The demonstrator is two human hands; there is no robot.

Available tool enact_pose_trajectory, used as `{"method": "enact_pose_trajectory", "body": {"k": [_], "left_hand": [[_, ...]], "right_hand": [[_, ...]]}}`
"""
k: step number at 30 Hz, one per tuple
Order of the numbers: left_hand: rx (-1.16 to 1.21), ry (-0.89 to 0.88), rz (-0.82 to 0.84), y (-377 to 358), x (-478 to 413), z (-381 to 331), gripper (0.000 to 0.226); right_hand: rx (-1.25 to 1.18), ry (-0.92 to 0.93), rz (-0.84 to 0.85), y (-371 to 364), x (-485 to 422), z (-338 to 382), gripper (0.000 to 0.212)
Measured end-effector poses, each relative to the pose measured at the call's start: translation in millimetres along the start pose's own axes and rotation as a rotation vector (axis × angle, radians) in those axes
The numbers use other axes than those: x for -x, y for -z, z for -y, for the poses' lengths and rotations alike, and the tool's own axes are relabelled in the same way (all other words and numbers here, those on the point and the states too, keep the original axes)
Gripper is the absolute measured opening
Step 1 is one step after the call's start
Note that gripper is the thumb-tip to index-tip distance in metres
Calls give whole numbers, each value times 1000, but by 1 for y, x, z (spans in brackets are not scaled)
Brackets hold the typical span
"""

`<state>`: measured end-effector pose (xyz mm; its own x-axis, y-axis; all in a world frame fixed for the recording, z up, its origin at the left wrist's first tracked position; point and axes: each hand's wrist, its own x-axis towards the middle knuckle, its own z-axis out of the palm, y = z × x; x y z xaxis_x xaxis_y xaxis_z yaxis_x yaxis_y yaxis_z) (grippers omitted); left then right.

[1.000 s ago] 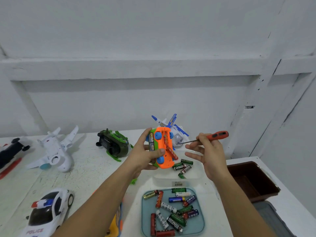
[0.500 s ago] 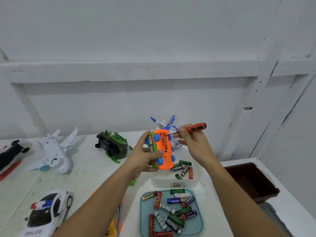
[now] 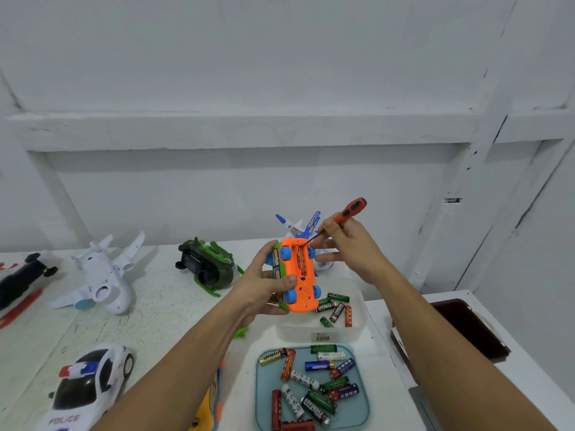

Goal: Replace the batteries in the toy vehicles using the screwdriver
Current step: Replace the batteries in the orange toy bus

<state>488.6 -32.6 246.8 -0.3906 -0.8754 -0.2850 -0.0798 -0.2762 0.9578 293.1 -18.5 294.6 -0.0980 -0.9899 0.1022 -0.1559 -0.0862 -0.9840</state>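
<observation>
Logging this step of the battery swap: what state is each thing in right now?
Orange car: upside down in left hand, battery bay open, a battery inside.
Screwdriver: gripped by right hand, tip at the bay.
Tub: holds a few batteries.
Tray: holds many batteries.
Green toy: tipped over.
Police car: upright on its wheels.

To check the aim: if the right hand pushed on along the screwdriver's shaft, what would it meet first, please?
Probably the red battery in the open compartment of the orange toy car; the screwdriver in the right hand points at its upper end, though depth is unclear.
</observation>
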Motion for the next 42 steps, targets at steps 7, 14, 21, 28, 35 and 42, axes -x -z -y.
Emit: {"method": "enact_pose_trajectory", "body": {"k": [7,14,21,28,35,42], "left_hand": [[-31,11,13,2,-1,1,80],[-27,22,6,2,0,-3,79],[-19,53,-10,0,-1,-3,79],[30,58,-40,-5,-2,-10,72],[123,32,-83,-3,-2,-3,76],[167,0,-83,0,-3,3,80]], "right_hand": [[-18,-152,97,9,-11,18,28],[-112,-260,136,15,-14,10,27],[-173,-293,107,24,-11,-5,31],[-155,-295,25,26,0,-19,32],[13,-321,-28,31,23,-26,15],[589,-672,-170,65,110,-117,28]]}}
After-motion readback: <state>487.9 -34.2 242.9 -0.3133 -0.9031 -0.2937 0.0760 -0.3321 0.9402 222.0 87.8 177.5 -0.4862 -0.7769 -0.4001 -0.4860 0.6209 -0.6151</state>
